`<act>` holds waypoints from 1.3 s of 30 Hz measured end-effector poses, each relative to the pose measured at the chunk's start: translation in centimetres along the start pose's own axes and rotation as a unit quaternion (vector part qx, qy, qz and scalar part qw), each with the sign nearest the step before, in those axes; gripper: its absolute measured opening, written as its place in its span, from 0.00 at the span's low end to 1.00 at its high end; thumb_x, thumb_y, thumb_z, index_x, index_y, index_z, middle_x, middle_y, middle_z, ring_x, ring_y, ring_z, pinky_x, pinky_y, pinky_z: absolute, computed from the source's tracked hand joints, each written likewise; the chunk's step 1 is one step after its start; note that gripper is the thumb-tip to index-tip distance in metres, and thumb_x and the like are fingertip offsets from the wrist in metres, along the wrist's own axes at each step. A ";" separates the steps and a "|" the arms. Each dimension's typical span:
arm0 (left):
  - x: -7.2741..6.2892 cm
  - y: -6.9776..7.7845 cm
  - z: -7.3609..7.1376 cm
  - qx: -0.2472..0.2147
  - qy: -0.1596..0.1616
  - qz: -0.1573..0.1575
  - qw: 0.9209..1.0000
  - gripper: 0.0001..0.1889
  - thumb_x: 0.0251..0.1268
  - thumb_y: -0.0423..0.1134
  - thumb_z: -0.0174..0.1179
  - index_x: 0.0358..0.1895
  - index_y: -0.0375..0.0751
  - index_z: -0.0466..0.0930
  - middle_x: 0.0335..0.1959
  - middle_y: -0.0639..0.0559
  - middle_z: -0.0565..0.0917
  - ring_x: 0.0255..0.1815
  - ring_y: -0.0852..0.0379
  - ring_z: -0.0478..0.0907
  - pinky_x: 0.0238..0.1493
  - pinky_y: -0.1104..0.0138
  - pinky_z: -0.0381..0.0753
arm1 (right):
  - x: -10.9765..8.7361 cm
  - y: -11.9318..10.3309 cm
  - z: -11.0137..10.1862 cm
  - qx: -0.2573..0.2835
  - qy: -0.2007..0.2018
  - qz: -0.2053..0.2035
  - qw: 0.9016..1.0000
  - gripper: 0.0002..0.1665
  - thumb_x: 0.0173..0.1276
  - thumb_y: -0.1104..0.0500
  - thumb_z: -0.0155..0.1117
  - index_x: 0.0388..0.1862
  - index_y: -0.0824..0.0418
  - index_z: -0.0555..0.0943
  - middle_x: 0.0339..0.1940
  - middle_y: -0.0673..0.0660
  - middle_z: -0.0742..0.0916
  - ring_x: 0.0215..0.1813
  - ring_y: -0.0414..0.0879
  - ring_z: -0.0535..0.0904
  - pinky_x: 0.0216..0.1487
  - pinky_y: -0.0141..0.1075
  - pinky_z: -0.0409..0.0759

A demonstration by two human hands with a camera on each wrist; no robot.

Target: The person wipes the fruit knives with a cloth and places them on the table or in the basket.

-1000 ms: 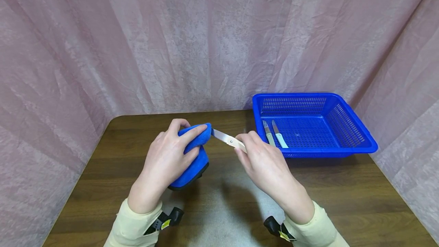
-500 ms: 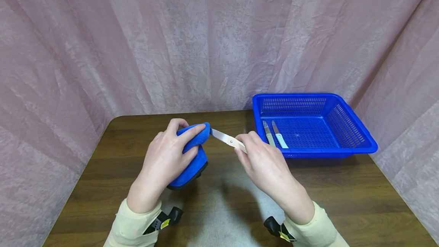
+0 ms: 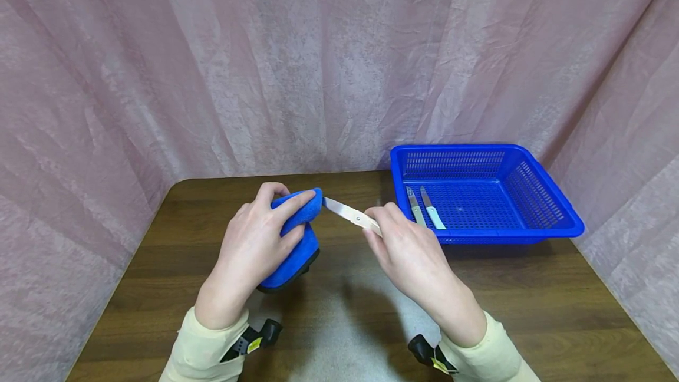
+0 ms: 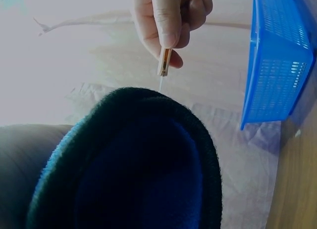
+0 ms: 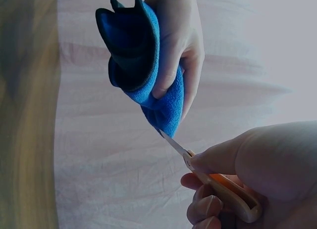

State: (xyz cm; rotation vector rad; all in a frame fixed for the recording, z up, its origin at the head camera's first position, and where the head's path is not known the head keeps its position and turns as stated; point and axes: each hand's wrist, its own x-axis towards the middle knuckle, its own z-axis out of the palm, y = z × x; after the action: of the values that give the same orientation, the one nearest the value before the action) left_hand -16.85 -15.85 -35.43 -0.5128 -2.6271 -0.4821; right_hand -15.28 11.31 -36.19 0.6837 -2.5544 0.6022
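Observation:
My left hand (image 3: pixel 254 234) grips a folded blue cloth (image 3: pixel 299 258) with a dark edge, above the left-middle of the table. In my right hand (image 3: pixel 411 246) is a folding knife (image 3: pixel 366 221), held by its pale handle with the blade out to the left. The cloth wraps the blade's tip, so that end is hidden. Seen from the right wrist, the thumb lies along the knife handle (image 5: pixel 233 197), and the left fingers pinch the cloth (image 5: pixel 171 103) round the blade. Dark cloth folds (image 4: pixel 143 160) fill much of the left wrist view.
At the right stands a blue plastic basket (image 3: pixel 530 232) with slotted sides. Two folding knives lie in it near its left wall, one with a greyish handle (image 3: pixel 417 214) and one with a pale blue handle (image 3: pixel 436 217). A pink curtain (image 3: pixel 339 63) hangs behind the wooden table (image 3: pixel 159 287).
My left hand and the cloth have slid slightly left along the blade, baring a little more of it. The right hand and its knife have stayed in place.

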 end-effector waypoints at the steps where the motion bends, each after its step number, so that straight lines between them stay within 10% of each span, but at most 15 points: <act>1: 0.0 0.0 0.0 0.000 0.000 0.000 1.000 0.30 0.69 0.40 0.72 0.74 0.61 0.85 0.65 0.39 0.79 0.40 0.35 0.85 0.40 0.45 0.86 | 0.0 0.0 0.0 0.000 0.001 0.000 1.000 0.11 0.79 0.60 0.72 0.56 0.61 0.86 0.38 0.52 0.83 0.27 0.43 0.74 0.23 0.37 0.73; 39: -0.3 3.0 0.8 -0.027 0.012 0.104 0.994 0.29 0.66 0.39 0.75 0.71 0.61 0.87 0.61 0.41 0.81 0.50 0.43 0.86 0.49 0.48 0.85 | 0.1 0.0 0.1 0.002 -0.011 0.012 1.000 0.12 0.78 0.59 0.74 0.55 0.61 0.86 0.37 0.52 0.82 0.26 0.42 0.73 0.23 0.36 0.72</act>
State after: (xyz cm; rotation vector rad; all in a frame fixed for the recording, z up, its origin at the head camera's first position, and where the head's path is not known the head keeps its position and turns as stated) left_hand -15.61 -13.02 -35.55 -0.7828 -2.5078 -0.4905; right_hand -15.39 11.24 -36.20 0.6660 -2.5854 0.6114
